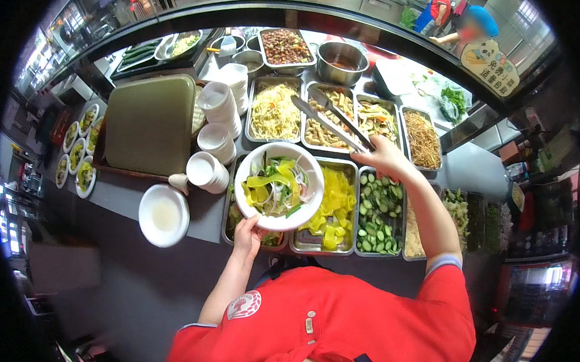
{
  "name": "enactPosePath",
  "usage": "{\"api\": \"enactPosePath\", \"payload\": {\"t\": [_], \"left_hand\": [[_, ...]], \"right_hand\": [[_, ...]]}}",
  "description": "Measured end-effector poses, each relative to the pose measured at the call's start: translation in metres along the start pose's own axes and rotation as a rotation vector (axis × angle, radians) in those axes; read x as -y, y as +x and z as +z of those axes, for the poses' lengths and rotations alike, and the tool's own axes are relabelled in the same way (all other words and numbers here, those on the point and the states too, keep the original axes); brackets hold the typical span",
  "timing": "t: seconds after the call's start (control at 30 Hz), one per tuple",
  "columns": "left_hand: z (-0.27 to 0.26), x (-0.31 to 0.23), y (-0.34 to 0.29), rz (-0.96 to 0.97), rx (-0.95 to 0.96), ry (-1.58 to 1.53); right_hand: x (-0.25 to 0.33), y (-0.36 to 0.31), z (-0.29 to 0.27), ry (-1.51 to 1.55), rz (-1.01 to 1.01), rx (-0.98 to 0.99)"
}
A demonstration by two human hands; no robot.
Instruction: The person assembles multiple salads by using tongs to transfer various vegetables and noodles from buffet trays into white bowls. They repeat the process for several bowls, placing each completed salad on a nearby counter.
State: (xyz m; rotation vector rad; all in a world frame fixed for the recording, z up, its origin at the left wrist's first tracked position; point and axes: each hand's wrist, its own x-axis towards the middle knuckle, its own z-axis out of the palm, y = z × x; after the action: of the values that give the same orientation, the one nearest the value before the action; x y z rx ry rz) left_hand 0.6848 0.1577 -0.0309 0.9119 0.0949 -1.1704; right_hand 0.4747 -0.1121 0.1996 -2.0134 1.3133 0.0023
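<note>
My left hand point(246, 235) grips the near rim of a white bowl point(311, 168). In it lie yellow strips, sliced onion and green pieces. My right hand point(383, 157) is closed round the handle end of dark metal tongs point(328, 124). Their two arms are spread, with nothing visible between the tips. The tongs hang over a tray point(303, 132) of mixed pale strips and vegetables, tips toward the shredded pale food point(276, 110) on its left. Under and beside the bowl are yellow strips point(337, 202) in a metal tray. Sliced cucumbers point(379, 213) fill the tray on the right.
Stacked white bowls point(219, 111) and a brown-green tray point(148, 122) stand left. A white bowl point(164, 215) sits at the counter's front edge. Peanuts point(285, 47) and a metal pot point(342, 60) are behind. A dark bar point(295, 18) crosses above; beyond it, a blue-capped person point(477, 25).
</note>
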Motion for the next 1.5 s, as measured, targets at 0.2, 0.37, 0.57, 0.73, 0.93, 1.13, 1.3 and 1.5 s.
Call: {"api": "enactPosePath", "payload": {"t": [0.2, 0.37, 0.57, 0.73, 0.93, 1.13, 1.3, 1.5], "left_hand": [[0.011, -0.008, 0.009, 0.010, -0.007, 0.045], [0.018, -0.015, 0.012, -0.027, -0.028, 0.056], [-0.001, -0.016, 0.036, -0.136, 0.023, 0.057], [0.010, -0.029, 0.052, -0.136, 0.048, 0.097], [0.012, -0.035, 0.072, -0.150, 0.077, 0.129], [0.013, -0.037, 0.072, -0.130, 0.099, 0.091], [0.012, -0.036, 0.074, -0.133, 0.094, 0.102], [0.014, -0.033, 0.078, -0.114, 0.068, 0.113]], "right_hand": [[0.009, 0.198, 0.005, 0.140, -0.179, -0.101], [0.040, 0.326, 0.026, 0.050, 0.004, -0.174], [0.065, 0.370, 0.052, 0.031, 0.078, -0.185], [0.058, 0.377, 0.057, -0.043, 0.036, -0.142], [0.053, 0.374, 0.042, 0.019, 0.033, -0.129], [0.074, 0.354, 0.046, -0.050, 0.024, -0.090], [0.060, 0.365, 0.047, -0.121, 0.028, -0.133], [0.063, 0.370, 0.035, -0.106, -0.033, -0.133]]}}
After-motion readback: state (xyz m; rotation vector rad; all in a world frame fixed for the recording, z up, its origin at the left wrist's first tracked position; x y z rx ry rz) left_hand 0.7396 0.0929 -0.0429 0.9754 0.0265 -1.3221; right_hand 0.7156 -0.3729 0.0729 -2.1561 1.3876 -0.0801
